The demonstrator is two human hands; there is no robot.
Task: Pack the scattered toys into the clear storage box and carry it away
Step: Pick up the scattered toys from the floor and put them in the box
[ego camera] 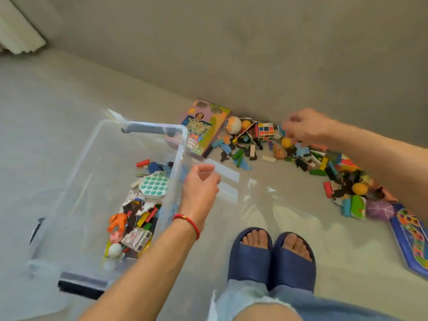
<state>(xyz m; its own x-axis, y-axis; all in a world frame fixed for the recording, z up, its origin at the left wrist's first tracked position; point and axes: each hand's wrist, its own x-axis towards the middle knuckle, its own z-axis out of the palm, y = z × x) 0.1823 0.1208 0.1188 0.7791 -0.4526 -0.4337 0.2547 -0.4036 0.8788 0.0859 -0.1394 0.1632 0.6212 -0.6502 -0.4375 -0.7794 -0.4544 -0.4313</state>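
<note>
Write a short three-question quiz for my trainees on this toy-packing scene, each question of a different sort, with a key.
1. True or false: the puzzle cube is already inside the clear storage box.
2. Which hand reaches into the toys scattered along the wall? A) left hand B) right hand C) neither
3. Fill in: the teal bubble toy lies inside the ____.

Key: 1 false, it lies on the floor by the wall; 2 B; 3 box.
</note>
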